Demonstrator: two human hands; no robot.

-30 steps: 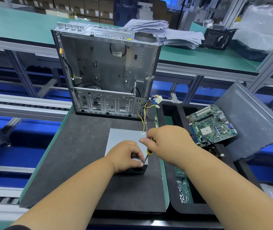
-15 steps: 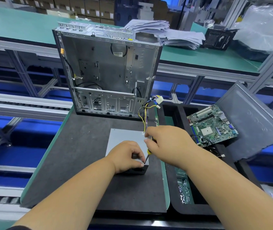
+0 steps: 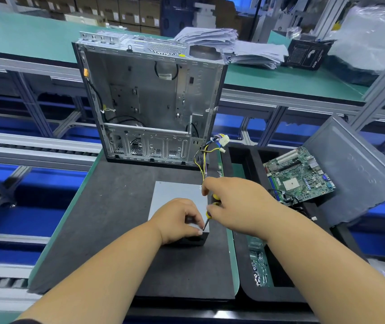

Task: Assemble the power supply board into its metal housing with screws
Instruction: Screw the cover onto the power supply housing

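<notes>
**Driving a corner screw on the PSU housing**

Power supply housing [image 3: 177, 195] lay flat on the black foam mat [image 3: 116, 206], in front of the open PC chassis [image 3: 149, 101]. Left hand [image 3: 177, 220] gripped its near end, fingers curled at the corner. Right hand [image 3: 238, 204] held the yellow-handled screwdriver [image 3: 210, 212], tip on the near right corner. Screw itself not visible. Looked mid-fastening; next probably needs steady downward pressure, bit kept square.

right hand [image 3: 240, 204] gripping screwdriver [image 3: 210, 212], left hand [image 3: 177, 220] apparently steadying housing [image 3: 175, 192]
</notes>
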